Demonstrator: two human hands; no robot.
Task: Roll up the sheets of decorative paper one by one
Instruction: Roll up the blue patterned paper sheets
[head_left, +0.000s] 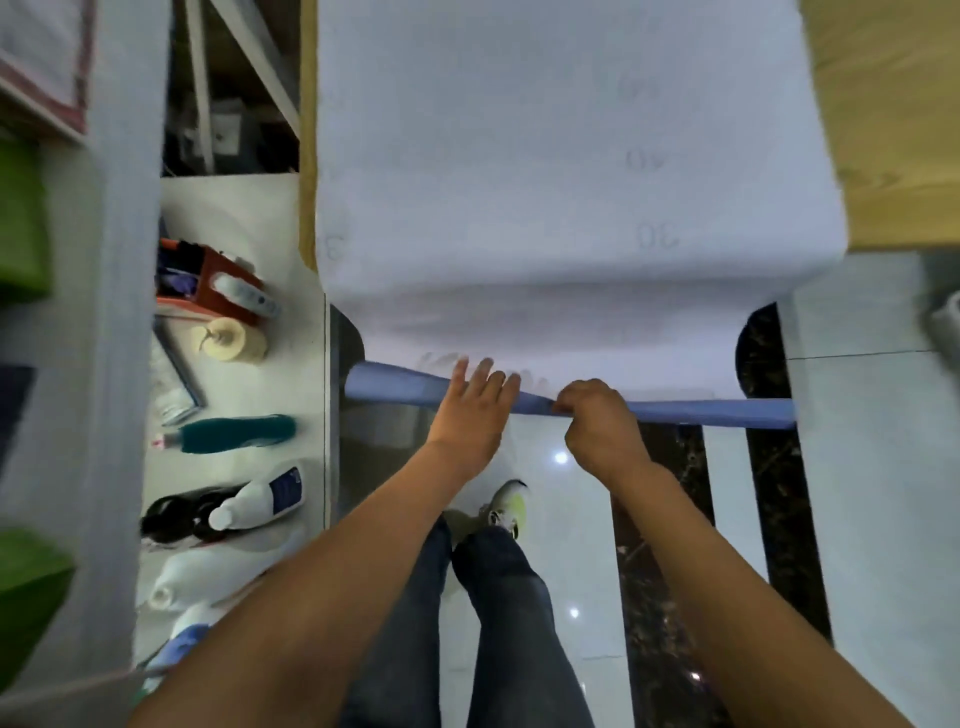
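While right hand (597, 415) grips the roll (675, 411), blurred numerals seemingly read 30.

Open floor (561, 545) is being left free below the hanging sheet (571, 182), either side of the legs (498, 623). Passage leftward is being blocked by a shelf (239, 374) crowded with bottles (260, 499). Bare tabletop (883, 130) is being left clear to the right.

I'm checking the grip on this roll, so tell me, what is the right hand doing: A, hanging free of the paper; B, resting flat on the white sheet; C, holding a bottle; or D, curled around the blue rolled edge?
D: the right hand has its fingers curled around the blue roll, while the left hand lies flatter on it.
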